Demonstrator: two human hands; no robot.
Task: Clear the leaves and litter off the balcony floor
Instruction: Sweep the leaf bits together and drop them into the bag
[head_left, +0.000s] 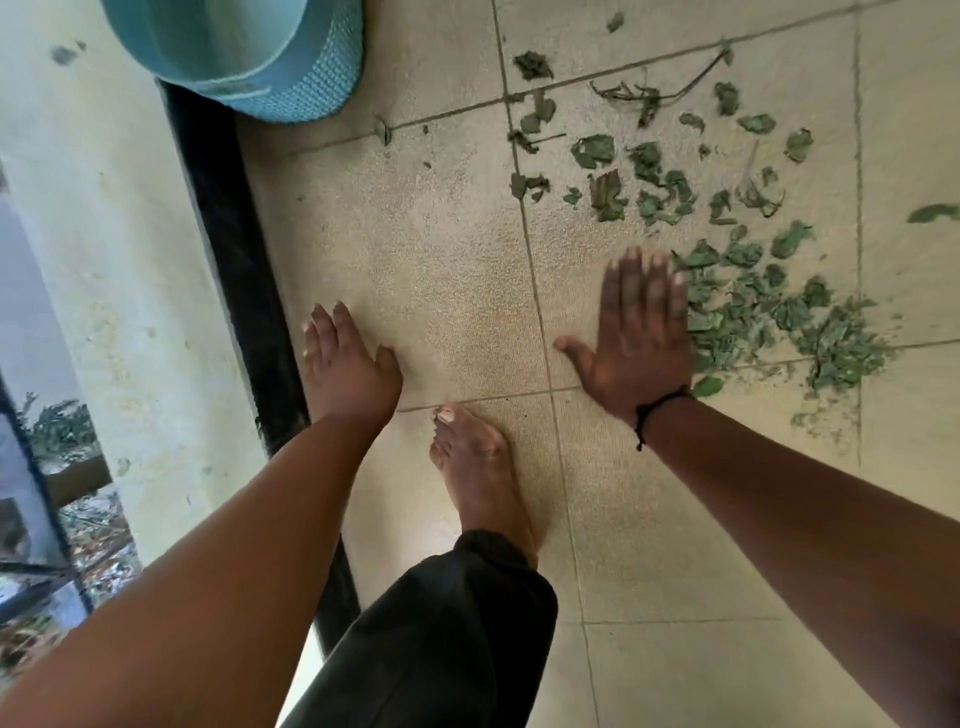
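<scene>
The fingers (649, 291) of the right hand (636, 338) are lying straight and close together, thumb splayed out to the left, holding nothing; their right edge is touching or just beside the near clump of leaves (769, 312), though motion blur is making actual contact hard to judge. The left hand (348, 364) is hanging open too, fingers relaxed and empty, over the floor (441, 249) beside the dark strip along the wall. The leaves are lying scattered over the tiles to the right, dense near the right hand and thinning out toward the far side, with a few thin stems (654, 96) among them. They are looking dry, curled and very light, so they will likely crumble if squeezed and skid or blow if pushed fast; raking them into a heap with a flat palm and then scooping from underneath with both hands seems the sound way. A blue bin (270, 57) is standing at the far left, its top cut off by the frame, so its inside is not showing. More leaves are running out of view on the right.
</scene>
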